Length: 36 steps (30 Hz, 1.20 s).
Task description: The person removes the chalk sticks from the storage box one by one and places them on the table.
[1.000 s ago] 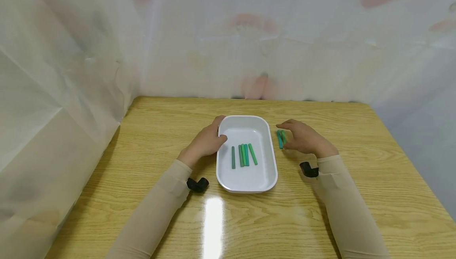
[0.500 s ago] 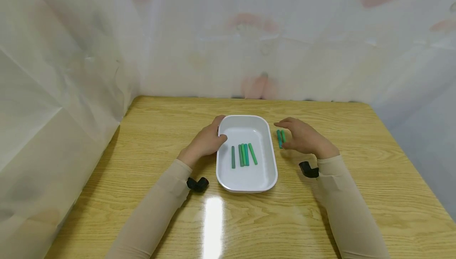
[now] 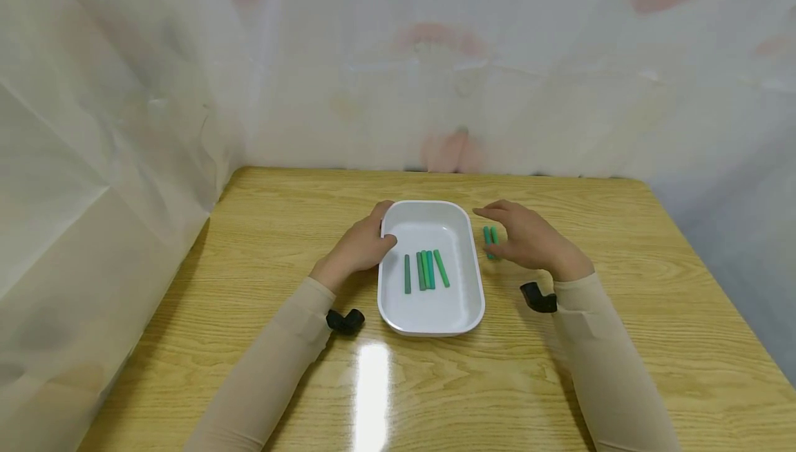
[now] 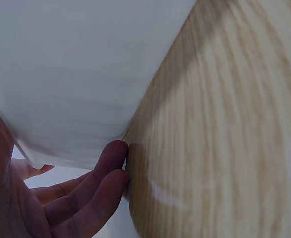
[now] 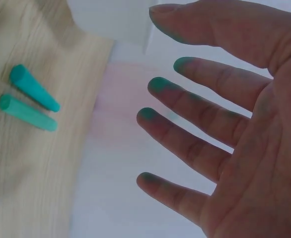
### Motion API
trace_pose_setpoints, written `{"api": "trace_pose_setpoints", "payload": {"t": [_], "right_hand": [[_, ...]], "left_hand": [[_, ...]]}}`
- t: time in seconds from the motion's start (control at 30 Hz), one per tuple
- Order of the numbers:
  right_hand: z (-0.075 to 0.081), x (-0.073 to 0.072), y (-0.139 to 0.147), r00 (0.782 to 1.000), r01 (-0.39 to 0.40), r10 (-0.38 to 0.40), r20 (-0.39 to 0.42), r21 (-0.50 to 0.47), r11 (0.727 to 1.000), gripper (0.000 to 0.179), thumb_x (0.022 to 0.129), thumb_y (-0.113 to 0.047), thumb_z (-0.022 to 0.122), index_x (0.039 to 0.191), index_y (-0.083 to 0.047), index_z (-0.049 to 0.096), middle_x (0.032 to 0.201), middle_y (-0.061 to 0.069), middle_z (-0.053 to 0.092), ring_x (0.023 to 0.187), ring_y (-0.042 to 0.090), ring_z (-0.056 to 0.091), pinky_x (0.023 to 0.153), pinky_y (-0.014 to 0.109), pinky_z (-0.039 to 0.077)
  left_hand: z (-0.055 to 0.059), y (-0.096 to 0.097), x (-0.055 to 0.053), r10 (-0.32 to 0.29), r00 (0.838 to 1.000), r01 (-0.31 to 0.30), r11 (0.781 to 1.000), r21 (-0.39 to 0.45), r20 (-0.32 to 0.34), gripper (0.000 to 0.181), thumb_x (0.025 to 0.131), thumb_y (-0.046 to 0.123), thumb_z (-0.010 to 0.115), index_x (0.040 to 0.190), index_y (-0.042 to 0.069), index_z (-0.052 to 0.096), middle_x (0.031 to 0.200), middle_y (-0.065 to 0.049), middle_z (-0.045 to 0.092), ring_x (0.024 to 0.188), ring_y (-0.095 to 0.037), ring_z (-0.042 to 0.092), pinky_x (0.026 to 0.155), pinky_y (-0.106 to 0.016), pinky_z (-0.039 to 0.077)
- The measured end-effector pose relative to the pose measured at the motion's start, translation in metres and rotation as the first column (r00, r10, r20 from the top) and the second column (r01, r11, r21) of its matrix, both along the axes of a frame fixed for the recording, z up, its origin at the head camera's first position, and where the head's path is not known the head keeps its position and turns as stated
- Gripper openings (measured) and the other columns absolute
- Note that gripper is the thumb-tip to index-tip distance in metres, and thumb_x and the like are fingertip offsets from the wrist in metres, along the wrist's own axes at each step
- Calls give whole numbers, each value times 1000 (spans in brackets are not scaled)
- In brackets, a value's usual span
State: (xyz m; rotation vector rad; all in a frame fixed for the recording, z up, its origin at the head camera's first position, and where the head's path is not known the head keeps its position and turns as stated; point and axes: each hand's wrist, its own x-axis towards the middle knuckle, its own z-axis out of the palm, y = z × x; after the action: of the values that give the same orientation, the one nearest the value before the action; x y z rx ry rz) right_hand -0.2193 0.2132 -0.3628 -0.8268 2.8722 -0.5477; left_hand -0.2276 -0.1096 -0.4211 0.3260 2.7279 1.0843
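A white rectangular tray (image 3: 430, 317) stands in the middle of the table. My left hand (image 3: 357, 248) holds its left side, thumb over the rim and fingers along the outer wall; in the left wrist view those fingers (image 4: 93, 198) reach down to the table. Several green and teal chalk sticks (image 3: 430, 270) lie side by side inside the tray. To its right, my right hand (image 3: 528, 236) is spread above a teal chalk stick (image 5: 34, 88) and a light green chalk stick (image 5: 29, 113). Nothing is in that hand. Green dust coats its fingertips (image 5: 160, 84).
The wood-grain table (image 3: 298, 390) extends around the tray, its far edge meeting a pale patterned curtain (image 3: 348, 113). Plastic-like sheeting (image 3: 124, 162) hangs on the left. Black wrist mounts (image 3: 345, 322) sit below both hands, close over the tabletop.
My right hand has lifted slightly away and drifted left toward the tray, fingers spreading over the two loose chalk sticks. The left hand, the tray and its chalk sticks stay in place.
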Motion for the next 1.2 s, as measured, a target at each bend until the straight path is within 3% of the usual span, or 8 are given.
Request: {"api": "trace_pose_setpoints", "payload": {"t": [0.27,0.8,1.2], "right_hand": [[8,8,-7,1000,-6,6,-23,-8,1000,66,92,-16,76,152,-4,51,148,21,54,134,43,54,108,60,46],[13,18,-20,989,-78,75,-129,-12,997,64,89,-17,79,148,-6,56,141,16,61,122,36,62,102,54,50],[10,21,-30,987,-104,104,-118,6,995,63,89,-19,80,146,-6,58,141,16,61,125,38,61,103,55,50]], "left_hand": [[-3,0,-1,1,1000,-1,1000,-2,-3,74,100,27,53,166,23,19,156,-11,50,116,-28,65,99,-48,56],[-3,0,0,-4,1000,4,1000,15,6,74,100,27,55,166,23,20,156,-12,50,113,-28,67,91,-46,60],[-4,0,-2,5,1000,-5,1000,-6,2,73,100,26,54,165,25,21,153,-11,52,110,-27,67,89,-44,60]]}}
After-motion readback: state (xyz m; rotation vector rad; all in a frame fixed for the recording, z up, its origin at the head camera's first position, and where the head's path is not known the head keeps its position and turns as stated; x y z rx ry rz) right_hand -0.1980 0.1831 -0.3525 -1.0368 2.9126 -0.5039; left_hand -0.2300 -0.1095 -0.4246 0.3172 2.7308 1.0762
